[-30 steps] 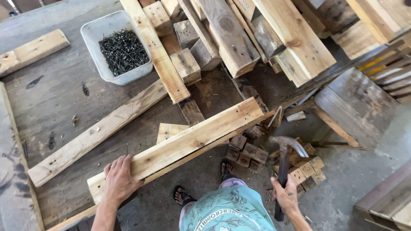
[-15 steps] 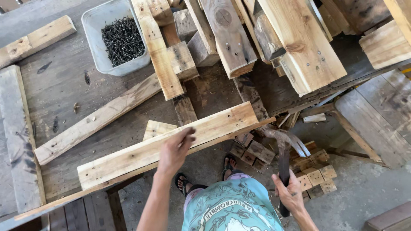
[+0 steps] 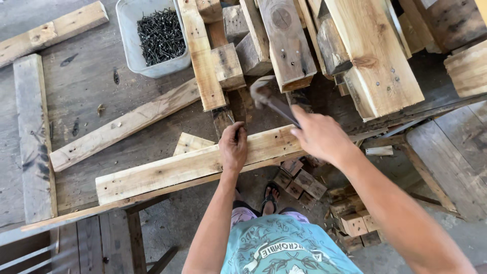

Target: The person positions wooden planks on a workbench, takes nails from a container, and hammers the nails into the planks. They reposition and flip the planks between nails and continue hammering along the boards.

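A pale grey, square plastic tub [image 3: 133,60] stood at the far left of the workbench, its rim scuffed and its inside heaped with small black nails [image 3: 161,35]. It bore no label that could be made out.

The left hand [image 3: 233,148] rested on a long, pale, rough-sawn wooden plank [image 3: 172,171] that lay slantwise along the near edge of the weathered grey wooden workbench [image 3: 86,101]. Its fingers were pinched together at the plank's far edge, holding a thin dark nail [image 3: 231,119] upright there. The right hand [image 3: 318,136] was clenched around the dark handle of a metal claw hammer [image 3: 269,99], whose blurred head hung above the plank, just beyond the nail and a little to its right.

Behind the plank lay a second long pale board [image 3: 122,127], angled the same way, and a narrower upright board [image 3: 202,56] crossing it. A small light wedge of wood [image 3: 190,143] sat between the two planks. Farther back, thick squared timber beams [image 3: 375,56], yellowish with knots and old nail holes, were stacked in a loose pile. A flat grey board [image 3: 31,137] ran along the bench's left side.

Below the bench edge, short cube-shaped wooden blocks [image 3: 304,182] lay scattered on the concrete floor beside a sandalled foot [image 3: 271,195]. The person wore a teal printed shirt [image 3: 281,251].
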